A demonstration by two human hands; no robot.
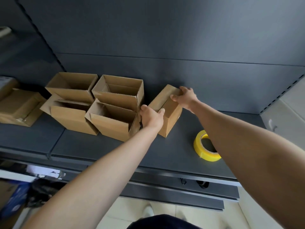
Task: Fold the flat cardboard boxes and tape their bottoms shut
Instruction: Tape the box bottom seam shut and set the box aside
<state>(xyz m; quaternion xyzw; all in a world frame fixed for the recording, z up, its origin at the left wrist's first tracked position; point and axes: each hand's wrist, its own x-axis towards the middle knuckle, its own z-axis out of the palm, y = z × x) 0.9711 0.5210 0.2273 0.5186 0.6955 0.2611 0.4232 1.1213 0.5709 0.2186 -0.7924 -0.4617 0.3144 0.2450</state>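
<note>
Cardboard box (171,118), one: gripped between curled fingers (175,97) of left hand (152,117) and right hand (185,98); tape roll (198,144) nearer.

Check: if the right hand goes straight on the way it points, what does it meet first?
The right hand points left across the held box; beyond it, probably the rear open box, though depth is unclear.
</note>
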